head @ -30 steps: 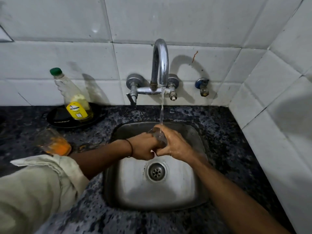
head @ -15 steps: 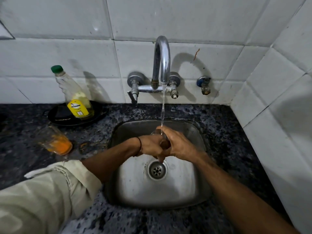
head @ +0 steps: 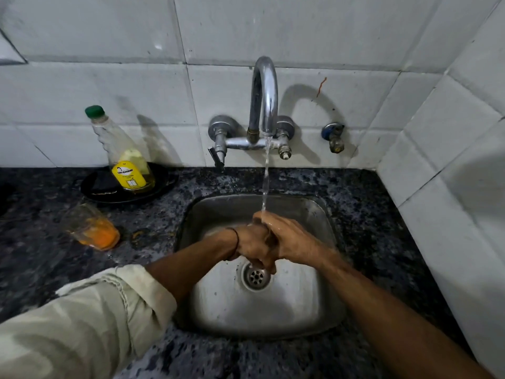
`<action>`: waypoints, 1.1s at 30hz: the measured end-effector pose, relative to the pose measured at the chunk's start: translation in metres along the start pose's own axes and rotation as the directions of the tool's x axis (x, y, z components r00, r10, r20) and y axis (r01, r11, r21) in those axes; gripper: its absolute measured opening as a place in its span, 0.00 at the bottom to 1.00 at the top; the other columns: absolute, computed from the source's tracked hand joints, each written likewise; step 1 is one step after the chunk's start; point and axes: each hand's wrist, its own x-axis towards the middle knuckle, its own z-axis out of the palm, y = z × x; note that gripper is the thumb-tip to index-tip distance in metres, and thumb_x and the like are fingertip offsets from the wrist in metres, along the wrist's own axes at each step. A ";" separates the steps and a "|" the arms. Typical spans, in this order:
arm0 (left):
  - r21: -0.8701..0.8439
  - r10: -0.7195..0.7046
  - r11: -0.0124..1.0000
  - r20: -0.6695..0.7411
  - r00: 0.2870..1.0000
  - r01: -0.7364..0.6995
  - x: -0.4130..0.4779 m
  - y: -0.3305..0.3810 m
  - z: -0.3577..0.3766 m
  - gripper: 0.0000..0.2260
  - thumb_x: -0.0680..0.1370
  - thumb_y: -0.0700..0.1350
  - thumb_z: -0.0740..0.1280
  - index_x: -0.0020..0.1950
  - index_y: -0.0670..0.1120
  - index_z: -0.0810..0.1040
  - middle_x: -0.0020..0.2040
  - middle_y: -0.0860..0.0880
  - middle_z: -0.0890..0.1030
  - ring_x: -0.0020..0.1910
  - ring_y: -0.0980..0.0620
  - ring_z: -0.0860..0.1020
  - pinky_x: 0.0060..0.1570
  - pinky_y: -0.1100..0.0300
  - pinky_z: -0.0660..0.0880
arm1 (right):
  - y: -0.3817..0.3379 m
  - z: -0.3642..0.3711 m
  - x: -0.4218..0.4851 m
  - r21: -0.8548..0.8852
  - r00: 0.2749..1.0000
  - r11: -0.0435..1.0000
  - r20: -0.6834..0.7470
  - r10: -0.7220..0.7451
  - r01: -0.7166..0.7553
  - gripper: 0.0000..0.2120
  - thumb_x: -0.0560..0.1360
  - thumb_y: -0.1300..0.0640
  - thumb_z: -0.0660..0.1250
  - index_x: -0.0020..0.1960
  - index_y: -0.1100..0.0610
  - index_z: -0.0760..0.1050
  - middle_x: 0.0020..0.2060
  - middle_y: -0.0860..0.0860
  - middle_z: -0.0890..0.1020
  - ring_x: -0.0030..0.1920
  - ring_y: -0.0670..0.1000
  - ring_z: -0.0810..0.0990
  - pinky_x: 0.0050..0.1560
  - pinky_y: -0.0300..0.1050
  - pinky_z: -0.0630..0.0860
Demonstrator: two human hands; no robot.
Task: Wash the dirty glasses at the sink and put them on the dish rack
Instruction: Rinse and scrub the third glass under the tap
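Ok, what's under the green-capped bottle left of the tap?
The bottle stands on a black plate on the counter. A dark flat thing lies on the plate beside it, too dark to identify. The plate's patch under the bottle's base is covered.

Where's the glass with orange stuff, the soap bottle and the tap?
Glass with orange stuff (head: 96, 236), head view, its orange bottom.
Soap bottle (head: 125, 175), head view, its yellow label.
Tap (head: 270, 105), head view, its curved spout.

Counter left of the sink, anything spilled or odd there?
Yes. An orange-stained glass stands on the counter, and a dark smear, possibly a spill, lies between it and the sink. Nothing else stands out.
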 end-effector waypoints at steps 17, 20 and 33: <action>0.424 0.208 0.893 -0.083 0.975 -0.154 0.000 -0.014 0.008 0.16 0.73 0.37 0.71 0.60 0.44 0.77 0.58 0.45 0.79 0.58 0.45 0.77 0.54 0.56 0.73 | 0.015 -0.004 0.002 0.034 0.999 0.999 0.037 0.007 -0.008 0.31 0.62 0.53 0.80 0.59 0.46 0.67 0.52 0.43 0.78 0.50 0.48 0.79 0.50 0.53 0.80; 0.764 0.362 0.592 0.032 0.932 -0.257 -0.005 -0.028 0.000 0.19 0.78 0.37 0.64 0.69 0.46 0.73 0.67 0.44 0.75 0.66 0.43 0.72 0.62 0.54 0.69 | 0.016 -0.005 0.000 -0.003 0.993 1.000 0.117 -0.013 0.014 0.30 0.64 0.50 0.78 0.61 0.43 0.66 0.55 0.41 0.77 0.53 0.47 0.78 0.53 0.51 0.79; -0.341 0.202 0.783 -0.653 0.730 -0.521 -0.003 -0.044 0.026 0.12 0.79 0.35 0.64 0.62 0.41 0.80 0.59 0.46 0.83 0.58 0.55 0.80 0.55 0.64 0.76 | 0.031 0.030 0.002 0.647 0.948 0.754 -0.158 0.277 -0.112 0.24 0.69 0.65 0.75 0.59 0.51 0.71 0.51 0.53 0.81 0.49 0.48 0.83 0.51 0.52 0.82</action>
